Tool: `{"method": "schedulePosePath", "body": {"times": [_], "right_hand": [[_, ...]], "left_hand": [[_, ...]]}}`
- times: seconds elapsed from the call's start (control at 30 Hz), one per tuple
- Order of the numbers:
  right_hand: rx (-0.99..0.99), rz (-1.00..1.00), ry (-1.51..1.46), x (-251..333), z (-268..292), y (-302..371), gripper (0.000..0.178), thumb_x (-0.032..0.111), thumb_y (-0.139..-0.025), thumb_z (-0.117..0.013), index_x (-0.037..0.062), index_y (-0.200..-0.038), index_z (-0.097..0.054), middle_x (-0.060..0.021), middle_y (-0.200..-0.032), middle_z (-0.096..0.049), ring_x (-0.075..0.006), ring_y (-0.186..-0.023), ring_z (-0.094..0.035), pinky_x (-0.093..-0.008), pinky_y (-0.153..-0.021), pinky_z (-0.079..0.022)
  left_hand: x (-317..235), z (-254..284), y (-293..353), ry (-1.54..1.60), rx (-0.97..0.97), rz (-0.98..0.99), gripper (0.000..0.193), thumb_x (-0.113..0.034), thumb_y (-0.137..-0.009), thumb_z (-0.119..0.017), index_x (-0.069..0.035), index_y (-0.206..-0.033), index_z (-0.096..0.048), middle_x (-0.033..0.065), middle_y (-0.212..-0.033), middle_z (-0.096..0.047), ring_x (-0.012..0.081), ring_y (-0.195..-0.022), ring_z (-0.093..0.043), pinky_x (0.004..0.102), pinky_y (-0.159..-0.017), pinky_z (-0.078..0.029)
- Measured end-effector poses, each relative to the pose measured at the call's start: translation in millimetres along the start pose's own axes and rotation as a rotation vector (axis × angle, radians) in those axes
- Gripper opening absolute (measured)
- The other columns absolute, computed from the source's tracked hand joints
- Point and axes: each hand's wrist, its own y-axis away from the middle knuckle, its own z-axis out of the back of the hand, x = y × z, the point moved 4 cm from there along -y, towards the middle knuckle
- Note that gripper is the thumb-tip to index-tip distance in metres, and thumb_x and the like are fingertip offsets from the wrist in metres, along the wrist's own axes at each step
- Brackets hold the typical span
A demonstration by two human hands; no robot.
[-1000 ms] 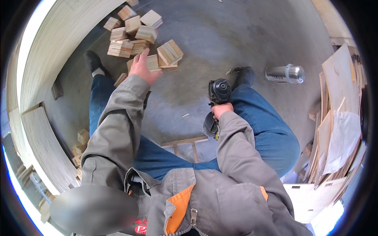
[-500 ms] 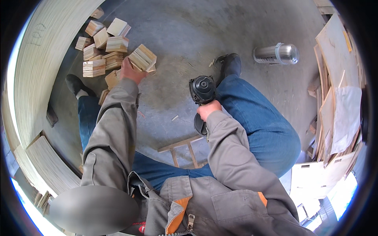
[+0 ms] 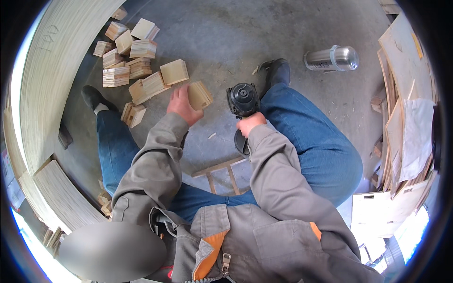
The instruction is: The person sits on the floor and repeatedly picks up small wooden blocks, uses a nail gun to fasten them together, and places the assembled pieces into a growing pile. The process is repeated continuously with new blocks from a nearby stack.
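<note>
Between the fingers and thumb of my left hand (image 3: pixel 184 104) is a square wooden block (image 3: pixel 201 95), tilted just above or on the floor; its underside is hidden. Another wooden block (image 3: pixel 174 72) lies just beyond my fingers, beside a long-sided block (image 3: pixel 155 86). My right hand (image 3: pixel 251 124) is wrapped round the handle of a black nail gun (image 3: pixel 243 99), whose bolted round cap faces up. The tool's nose is hidden beneath it. A loose pile of wooden blocks (image 3: pixel 143 48) lies at the far left.
A steel flask (image 3: pixel 331 59) lies on its side at the far right. Plywood sheets (image 3: pixel 406 61) lean along the right edge. A tall plywood stack (image 3: pixel 47 85) stands at the left. A wooden frame (image 3: pixel 219 167) lies on the floor between my legs.
My left hand has come nearer and to the right, leaving one block on the floor and now gripping another. My right hand and the nail gun have hardly moved.
</note>
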Motion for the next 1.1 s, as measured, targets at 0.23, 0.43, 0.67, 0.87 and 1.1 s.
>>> {"method": "schedulePosePath", "body": {"times": [0.23, 0.43, 0.67, 0.87, 1.1], "right_hand": [[-0.058, 0.019, -0.032, -11.1, -8.9, -11.3, 0.033, 0.021, -0.067, -0.077, -0.0035, -0.089, -0.072, -0.0206, -0.086, -0.073, -0.0335, -0.083, -0.072, -0.0374, -0.077, -0.056], [-0.102, 0.076, 0.007, -5.5, -5.6, -5.0, 0.037, 0.021, -0.067, -0.076, -0.001, -0.097, -0.072, -0.0225, -0.101, -0.072, -0.0367, -0.099, -0.069, -0.0383, -0.086, -0.054], [-0.064, 0.071, 0.039, 1.3, -1.9, -0.2, 0.04, 0.022, -0.067, -0.076, -0.0011, -0.099, -0.072, -0.0231, -0.103, -0.072, -0.0372, -0.102, -0.069, -0.0379, -0.087, -0.054], [-0.033, 0.043, -0.017, -7.7, -11.8, -11.6, 0.028, 0.019, -0.07, -0.077, -0.0041, -0.087, -0.072, -0.0189, -0.082, -0.072, -0.0286, -0.074, -0.071, -0.0369, -0.07, -0.056], [0.041, 0.03, 0.012, -2.3, -8.5, -11.2, 0.017, 0.013, -0.073, -0.075, -0.0037, -0.073, -0.069, -0.0136, -0.069, -0.07, -0.0208, -0.057, -0.067, -0.0347, -0.056, -0.053]], "left_hand": [[26.4, -40.9, 6.7, -0.078, 0.107, 0.085, 0.085, -0.025, -0.065, -0.08, 0.0, -0.137, -0.042, 0.0247, -0.131, -0.051, 0.0441, -0.122, -0.049, 0.0492, -0.103, -0.045], [37.5, -56.5, -10.0, -0.063, 0.118, 0.088, 0.089, -0.025, -0.066, -0.082, 0.0, -0.14, -0.04, 0.0233, -0.136, -0.05, 0.0437, -0.126, -0.047, 0.048, -0.107, -0.043], [50.2, -68.9, -12.3, 0.004, 0.193, 0.189, 0.111, -0.026, -0.065, -0.089, 0.001, -0.153, -0.026, 0.0236, -0.154, -0.034, 0.0368, -0.146, -0.03, 0.0408, -0.119, -0.031], [76.3, -39.5, 2.9, 0.049, 0.097, 0.238, 0.104, -0.026, -0.065, -0.088, 0.002, -0.149, -0.034, 0.0235, -0.155, -0.035, 0.0341, -0.146, -0.03, 0.0388, -0.119, -0.031], [92.0, 27.1, 66.7, 0.311, 0.065, 0.366, 0.079, -0.028, -0.073, -0.084, 0.002, -0.139, -0.051, 0.0219, -0.139, -0.055, 0.0328, -0.132, -0.052, 0.0386, -0.11, -0.042]]}}
